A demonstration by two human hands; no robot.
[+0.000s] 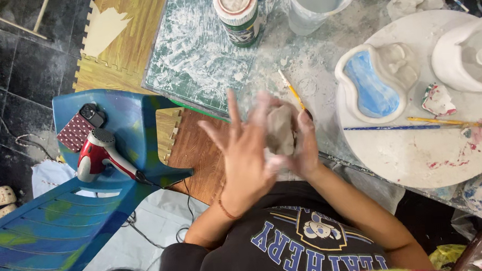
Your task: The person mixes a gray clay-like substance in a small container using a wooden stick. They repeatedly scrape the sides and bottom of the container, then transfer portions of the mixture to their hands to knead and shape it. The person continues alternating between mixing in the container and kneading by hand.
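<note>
A grey lump of clay (281, 128) is pressed between my two hands above the table's near edge. My left hand (243, 152) lies flat against the lump's left side with its fingers spread. My right hand (307, 151) cups the lump from the right and below, blurred by motion. Both hands are smeared with clay.
A round white board (420, 152) at the right bears a blue-glazed clay dish (373, 83), a white clay piece (467, 54), and brushes (413, 125). A jar (238, 13) and a water cup (316, 2) stand at the back. A blue plastic chair (109, 166) at the left holds a red hair dryer (100, 155) and a phone (79, 128).
</note>
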